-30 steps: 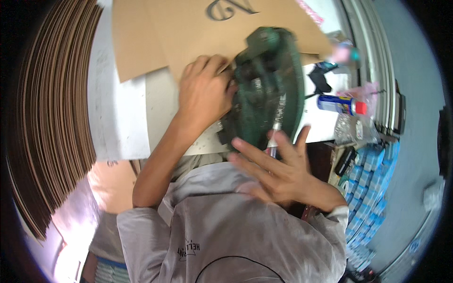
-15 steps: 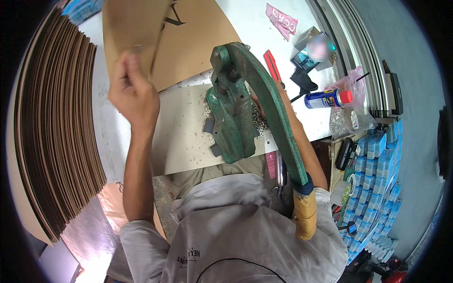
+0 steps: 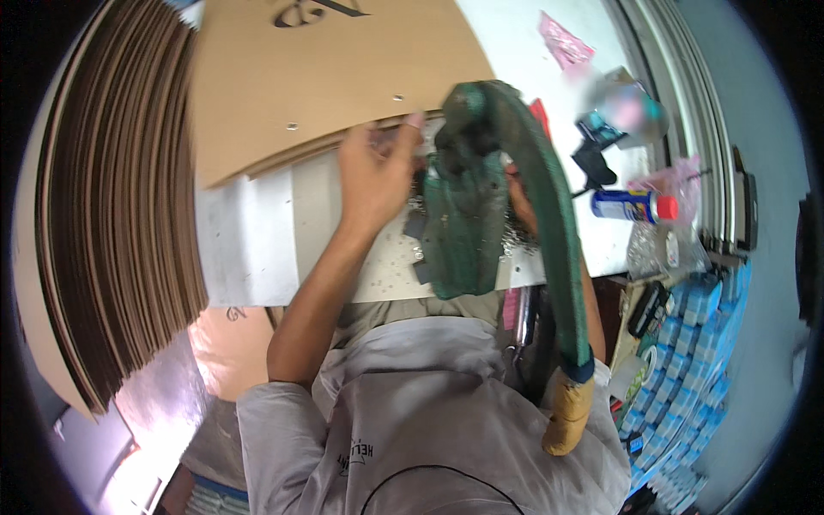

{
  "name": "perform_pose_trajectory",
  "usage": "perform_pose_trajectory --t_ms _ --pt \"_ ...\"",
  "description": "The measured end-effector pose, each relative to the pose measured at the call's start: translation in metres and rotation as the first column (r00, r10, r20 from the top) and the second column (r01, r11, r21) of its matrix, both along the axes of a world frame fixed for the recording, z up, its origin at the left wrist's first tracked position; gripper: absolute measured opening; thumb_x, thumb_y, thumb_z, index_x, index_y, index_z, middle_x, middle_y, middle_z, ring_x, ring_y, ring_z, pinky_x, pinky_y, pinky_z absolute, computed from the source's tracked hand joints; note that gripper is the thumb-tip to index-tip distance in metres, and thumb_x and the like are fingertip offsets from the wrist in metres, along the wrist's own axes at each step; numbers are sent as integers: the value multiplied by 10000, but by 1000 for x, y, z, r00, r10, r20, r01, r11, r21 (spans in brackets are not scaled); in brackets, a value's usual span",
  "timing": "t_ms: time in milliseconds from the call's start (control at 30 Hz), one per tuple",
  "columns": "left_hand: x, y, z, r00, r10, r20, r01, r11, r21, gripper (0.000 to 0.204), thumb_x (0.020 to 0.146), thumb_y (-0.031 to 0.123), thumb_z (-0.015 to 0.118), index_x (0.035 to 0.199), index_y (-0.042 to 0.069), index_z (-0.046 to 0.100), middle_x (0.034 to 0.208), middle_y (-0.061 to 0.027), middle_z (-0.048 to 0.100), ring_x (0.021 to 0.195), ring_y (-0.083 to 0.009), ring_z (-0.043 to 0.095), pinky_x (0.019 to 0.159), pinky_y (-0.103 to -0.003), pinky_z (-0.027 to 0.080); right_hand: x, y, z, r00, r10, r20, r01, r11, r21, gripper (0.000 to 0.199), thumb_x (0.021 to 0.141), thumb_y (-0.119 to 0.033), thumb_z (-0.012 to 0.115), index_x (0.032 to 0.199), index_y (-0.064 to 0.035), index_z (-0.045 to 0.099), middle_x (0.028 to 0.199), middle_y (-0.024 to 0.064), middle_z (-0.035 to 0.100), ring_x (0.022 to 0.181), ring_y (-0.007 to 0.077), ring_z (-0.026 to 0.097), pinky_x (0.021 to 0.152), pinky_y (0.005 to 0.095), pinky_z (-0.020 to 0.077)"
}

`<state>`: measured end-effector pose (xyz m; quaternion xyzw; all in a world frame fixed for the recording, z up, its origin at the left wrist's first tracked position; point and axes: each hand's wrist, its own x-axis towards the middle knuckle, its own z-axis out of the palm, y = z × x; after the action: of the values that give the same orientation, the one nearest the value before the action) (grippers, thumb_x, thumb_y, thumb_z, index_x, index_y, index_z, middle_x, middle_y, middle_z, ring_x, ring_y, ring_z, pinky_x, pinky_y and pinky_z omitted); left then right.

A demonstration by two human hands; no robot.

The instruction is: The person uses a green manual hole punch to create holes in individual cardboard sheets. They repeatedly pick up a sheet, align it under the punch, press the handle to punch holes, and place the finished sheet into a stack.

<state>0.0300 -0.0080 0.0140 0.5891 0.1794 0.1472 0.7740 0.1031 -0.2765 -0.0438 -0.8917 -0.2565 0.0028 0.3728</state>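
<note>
My left hand (image 3: 378, 176) is at the front edge of a brown cardboard sheet (image 3: 343, 64), just left of the green hand press (image 3: 468, 223). Its thumb and fingers stand apart, slightly blurred, with nothing visible between them. Two small metal eyelets (image 3: 397, 98) sit near the sheet's front edge, and it lies on another sheet. Mostly hidden behind the press and its long lever (image 3: 558, 223), my right hand (image 3: 521, 206) is beside loose metal eyelets (image 3: 518, 233); its fingers cannot be made out. The lever's padded yellow end (image 3: 568, 416) lies against my right sleeve.
A tall row of cardboard sheets (image 3: 120, 215) stands at the left. On the right of the table are a blue spray can (image 3: 627, 206) with a red cap, a black cloth-like piece (image 3: 594, 165) and pink plastic (image 3: 566, 43). Blue bundles (image 3: 678, 343) are stacked beyond the table.
The raised cardboard sheet now lies flat on the other one, and my left hand has let go of it and moved right toward the press. The view has shifted a little.
</note>
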Motion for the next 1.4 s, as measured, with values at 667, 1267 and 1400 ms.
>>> perform_pose_trajectory --t_ms 667,1267,1400 --pt "-2 96 -20 945 -318 72 -12 188 982 325 925 45 645 1246 90 629 1334 -149 669 1179 -454 676 1004 -511 586 -11 23 53 948 97 -303 -23 971 237 235 915 -72 759 1123 25 707 1016 87 753 940 170 675 870 350 524" --pt "-7 77 -18 956 -293 -21 16 -22 1000 205 946 106 589 1143 68 631 1459 -149 602 1360 -452 555 1155 -518 483 -23 46 23 969 -10 -245 92 942 324 136 956 -95 747 1042 4 710 963 66 723 854 154 677 757 328 558" --pt "-14 75 -12 947 -301 -108 73 -126 989 265 951 128 592 1208 93 646 1556 -113 525 1368 -463 542 1151 -511 490 -16 57 21 966 90 -243 -28 969 247 158 961 -89 733 1077 14 704 984 76 731 868 155 694 753 324 586"
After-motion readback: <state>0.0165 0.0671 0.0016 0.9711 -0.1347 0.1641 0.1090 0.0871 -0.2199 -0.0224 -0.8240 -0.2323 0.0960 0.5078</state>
